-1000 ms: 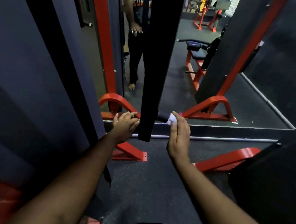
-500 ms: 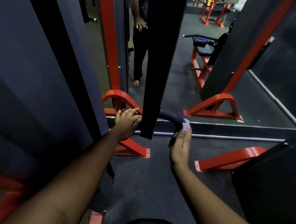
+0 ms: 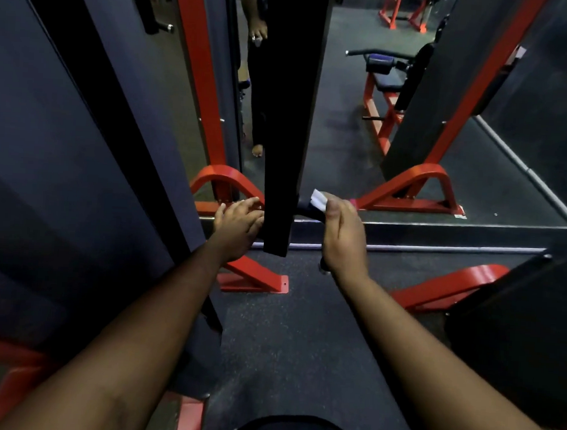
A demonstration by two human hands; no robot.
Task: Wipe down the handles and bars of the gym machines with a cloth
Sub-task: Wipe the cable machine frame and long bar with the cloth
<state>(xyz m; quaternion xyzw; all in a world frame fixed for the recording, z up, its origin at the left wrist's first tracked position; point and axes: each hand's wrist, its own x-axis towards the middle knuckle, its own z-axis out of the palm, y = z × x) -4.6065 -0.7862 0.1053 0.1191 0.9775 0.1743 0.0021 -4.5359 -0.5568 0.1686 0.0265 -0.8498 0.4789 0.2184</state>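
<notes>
Head view: at frame centre the right hand (image 3: 343, 237) curls round the black curved handle (image 3: 305, 212), pressing a white cloth (image 3: 319, 200) onto it; half a second ago the cloth sat lower on the handle's bend, and it has now slid up toward the black vertical pad (image 3: 289, 116). Left of the pad, the left hand (image 3: 238, 227) keeps its curled grip on the handle's hidden other side. A mirror (image 3: 411, 139) fills the upper frame behind them.

Two hands (image 3: 239, 225) (image 3: 343, 237), one white cloth (image 3: 319, 200), one black handle (image 3: 308, 212)
</notes>
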